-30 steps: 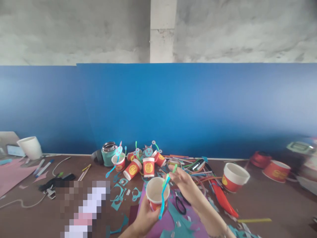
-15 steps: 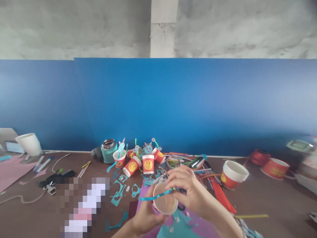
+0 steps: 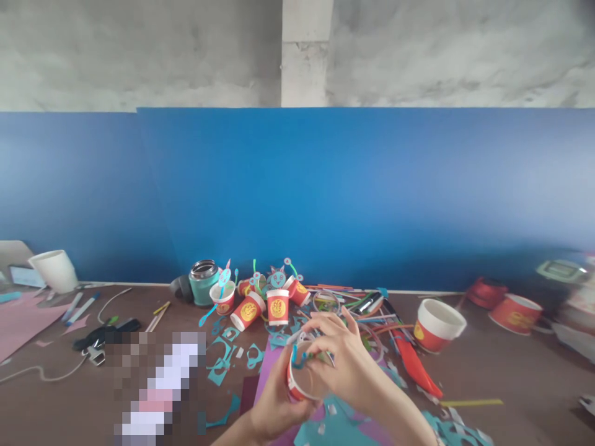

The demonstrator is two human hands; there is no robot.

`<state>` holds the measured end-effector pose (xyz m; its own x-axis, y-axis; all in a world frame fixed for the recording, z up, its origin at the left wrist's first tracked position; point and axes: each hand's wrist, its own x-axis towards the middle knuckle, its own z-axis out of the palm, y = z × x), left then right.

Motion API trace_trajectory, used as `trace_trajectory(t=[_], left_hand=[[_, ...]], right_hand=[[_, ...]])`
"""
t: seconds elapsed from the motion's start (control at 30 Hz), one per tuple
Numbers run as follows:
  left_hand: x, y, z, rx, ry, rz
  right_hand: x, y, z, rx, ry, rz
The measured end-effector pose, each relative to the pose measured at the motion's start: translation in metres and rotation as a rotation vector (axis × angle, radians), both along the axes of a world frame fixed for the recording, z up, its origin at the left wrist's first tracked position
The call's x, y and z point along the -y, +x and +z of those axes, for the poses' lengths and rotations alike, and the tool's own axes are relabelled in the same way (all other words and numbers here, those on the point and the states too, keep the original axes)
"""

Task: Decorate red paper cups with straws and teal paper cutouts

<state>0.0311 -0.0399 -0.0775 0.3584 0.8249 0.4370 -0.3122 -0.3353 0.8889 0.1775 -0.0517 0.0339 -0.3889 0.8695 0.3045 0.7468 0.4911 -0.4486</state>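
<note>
A red and white paper cup point(image 3: 294, 381) is tilted with its mouth toward me, and my left hand point(image 3: 274, 402) is wrapped round its side and base. Over the cup's mouth, my right hand point(image 3: 341, 359) pinches a bent blue strip point(image 3: 299, 355), which looks like a pipe cleaner or straw, at the rim. Beneath both hands lie purple paper and teal paper point(image 3: 332, 427) with small white bits on it.
Decorated red cups point(image 3: 277, 308) stand or lie behind the hands, beside a teal thermos point(image 3: 203, 284). Teal scraps point(image 3: 223, 362), straws, a red packet point(image 3: 416, 365) and stacked cups point(image 3: 437, 325) surround the work area. Pink paper point(image 3: 28, 319) is at far left.
The blue strip, earlier stretched across the cup's mouth past its left side, now shows bent at the rim. My right hand has shifted slightly left, and the cup has turned a little.
</note>
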Motion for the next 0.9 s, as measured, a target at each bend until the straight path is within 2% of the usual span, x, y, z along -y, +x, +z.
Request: trace_trajectory(t=[0.2, 0.33, 0.43, 0.63, 0.77, 0.9], left_hand=[[-0.004, -0.003, -0.004, 0.009, -0.138, 0.059], [-0.007, -0.003, -0.013, 0.007, -0.143, 0.069], [-0.008, -0.004, -0.019, 0.006, -0.109, 0.069], [-0.006, -0.001, -0.02, -0.046, -0.047, 0.093], [-0.006, 0.0, -0.022, -0.023, -0.081, 0.048], [-0.007, 0.0, -0.022, -0.004, -0.089, 0.073]], right_hand=[[0.004, 0.007, 0.0, 0.024, 0.059, -0.096], [0.004, 0.007, 0.0, 0.13, 0.084, -0.126], [0.0, 0.002, -0.006, 0.151, 0.08, -0.154], [-0.007, -0.006, -0.019, 0.093, 0.07, -0.202], [-0.006, -0.011, -0.02, 0.057, 0.075, -0.226], [-0.005, -0.019, -0.022, 0.014, 0.049, -0.248]])
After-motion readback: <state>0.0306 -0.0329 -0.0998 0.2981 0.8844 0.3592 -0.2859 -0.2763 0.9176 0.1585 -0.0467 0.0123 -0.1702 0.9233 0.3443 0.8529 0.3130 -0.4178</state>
